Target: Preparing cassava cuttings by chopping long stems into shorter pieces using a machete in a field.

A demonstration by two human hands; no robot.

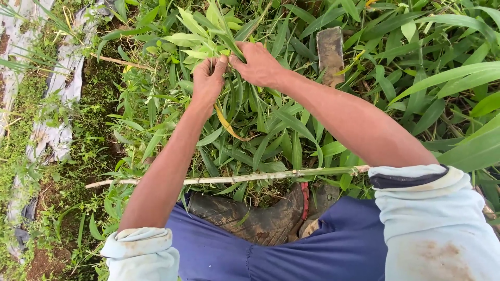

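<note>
Both hands meet at about 12 o'clock: the left hand (207, 79) and the right hand (259, 64) are each clenched around the same bunch of leaves (208, 31) (pale green, standing up from the thick plants). A thin cane (234, 178) lies across at 6 o'clock, just above a muddy boot (250, 218), and a flat blade (330, 54) rests at 1 o'clock.
</note>
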